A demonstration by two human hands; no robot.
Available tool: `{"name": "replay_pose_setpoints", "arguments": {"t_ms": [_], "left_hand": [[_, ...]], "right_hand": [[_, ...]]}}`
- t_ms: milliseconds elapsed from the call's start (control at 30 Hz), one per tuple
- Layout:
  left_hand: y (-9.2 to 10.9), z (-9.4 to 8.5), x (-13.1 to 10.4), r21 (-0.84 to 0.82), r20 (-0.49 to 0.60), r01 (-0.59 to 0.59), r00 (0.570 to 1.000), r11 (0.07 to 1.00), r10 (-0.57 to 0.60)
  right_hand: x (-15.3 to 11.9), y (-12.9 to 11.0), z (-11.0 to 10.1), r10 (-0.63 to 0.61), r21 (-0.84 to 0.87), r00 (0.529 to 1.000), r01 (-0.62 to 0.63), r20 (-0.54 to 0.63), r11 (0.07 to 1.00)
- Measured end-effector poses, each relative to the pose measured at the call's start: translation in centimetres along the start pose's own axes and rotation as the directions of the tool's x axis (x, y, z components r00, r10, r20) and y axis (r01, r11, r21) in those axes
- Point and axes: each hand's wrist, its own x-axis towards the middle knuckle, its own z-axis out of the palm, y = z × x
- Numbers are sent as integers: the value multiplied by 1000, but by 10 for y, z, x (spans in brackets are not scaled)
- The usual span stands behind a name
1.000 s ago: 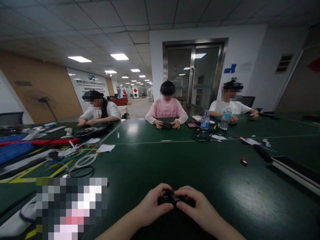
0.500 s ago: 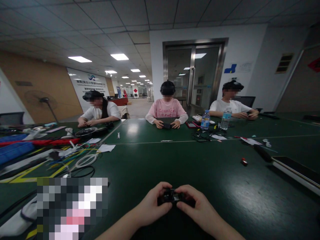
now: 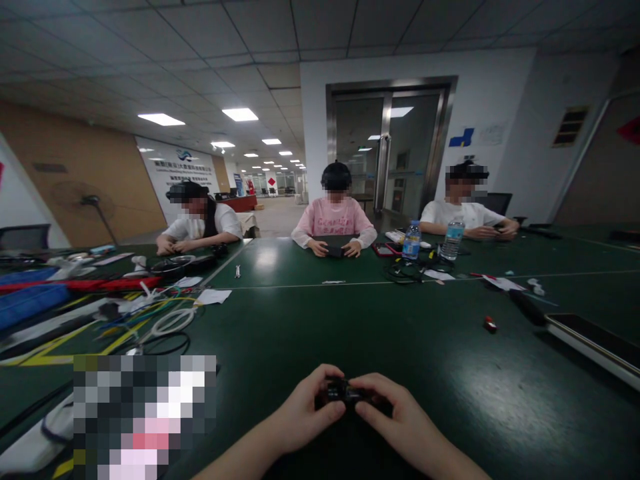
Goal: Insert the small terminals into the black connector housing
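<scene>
Between my two hands is a small, glossy black object (image 3: 345,392); its kind is not clear because fingers cover both ends. My left hand (image 3: 313,408) grips its left end, thumb in front and fingers behind. On the opposite end, my right hand (image 3: 387,405) holds it the same way, thumb and fingers closed round it. Both hands are low over the green table (image 3: 280,333), near its front edge.
Tangled cables (image 3: 173,321), paper and blue trays (image 3: 35,303) crowd the left. To the right lie a small red item (image 3: 490,325) and a flat dark-topped device (image 3: 595,340). Bottles (image 3: 411,240) stand farther back. Three people sit across the table.
The black object has turned slightly between my fingers. Both hands keep nearly the same place and grip.
</scene>
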Motion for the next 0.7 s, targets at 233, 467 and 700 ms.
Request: {"name": "replay_pose_setpoints", "arguments": {"t_ms": [233, 467, 700], "left_hand": [[0, 0, 0, 30, -16, 11, 1000, 999, -11], [-6, -1, 0, 42, -20, 6, 1000, 999, -5], [-1, 0, 1, 24, -23, 45, 999, 999, -45]], "right_hand": [[0, 2, -1, 11, -1, 1000, -11, 15, 1000], [1, -1, -3, 39, 4, 999, -39, 37, 999], [0, -1, -3, 31, 11, 999, -32, 24, 999]]}}
